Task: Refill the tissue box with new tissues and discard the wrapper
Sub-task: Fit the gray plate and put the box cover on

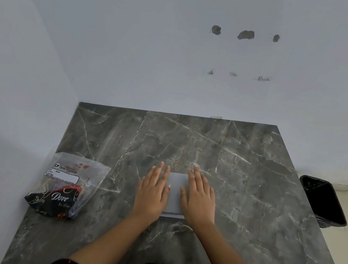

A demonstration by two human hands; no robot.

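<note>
Both hands flat, fingers spread, grasping nothing: left hand (152,193) and right hand (199,198) press the grey tissue box (174,194) between them on the worktop (252,178). Wrapper (66,185) left of left hand could be forgotten; bin (323,202) far right.

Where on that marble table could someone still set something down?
Most of the marble table is bare: the whole far strip along the wall, and the wide right side toward the black bin on the floor. Crowded spots: the left edge, where the tissue packet lies, and the middle, where the left hand and right hand press flat on the grey tissue box.
</note>
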